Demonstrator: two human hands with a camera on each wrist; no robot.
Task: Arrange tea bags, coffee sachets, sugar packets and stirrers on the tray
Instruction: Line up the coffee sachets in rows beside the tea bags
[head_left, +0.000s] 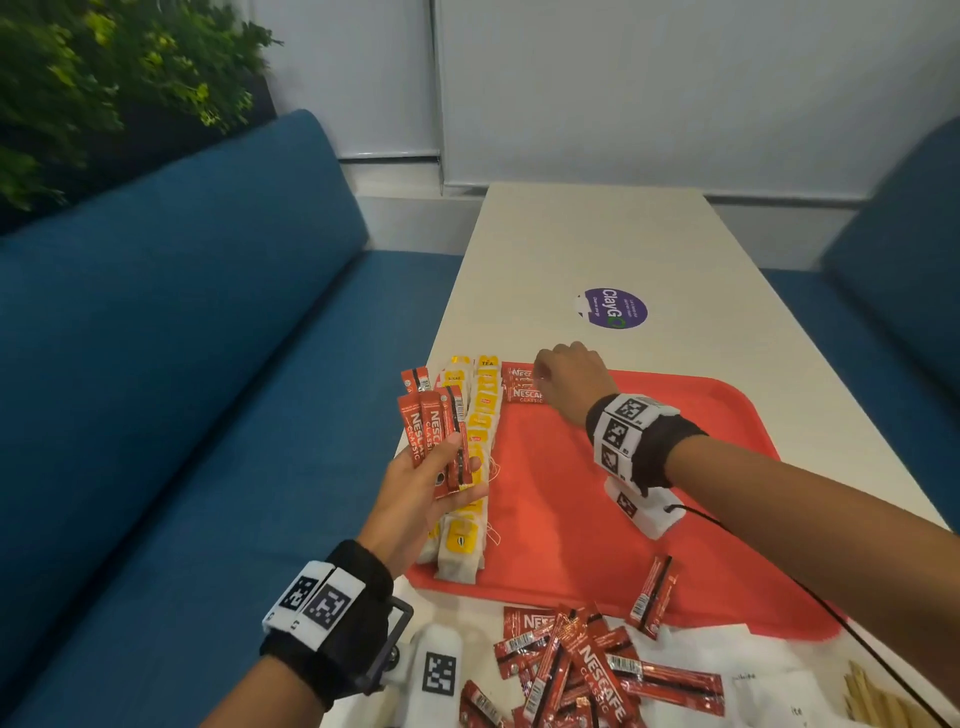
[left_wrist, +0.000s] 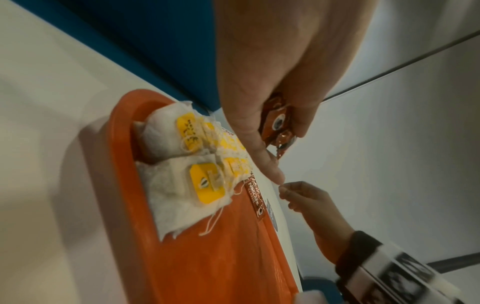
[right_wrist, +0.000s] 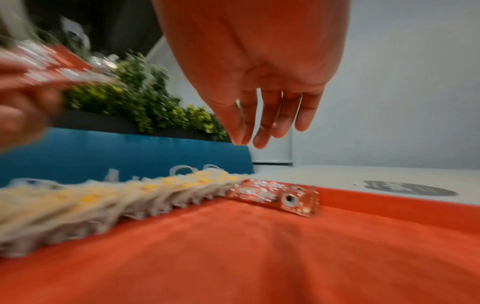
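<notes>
Coffee sachets going onto the red tray

Loose sachets lie on the desk nearest; the left hand grips a sachet bundle over the tea bags; farther, the right hand, fingers relaxed and empty, hovers above two placed sachets on the tray.

White table, blue sofa, plants

Blue sofa, leafy plant, purple sticker, white table
</notes>
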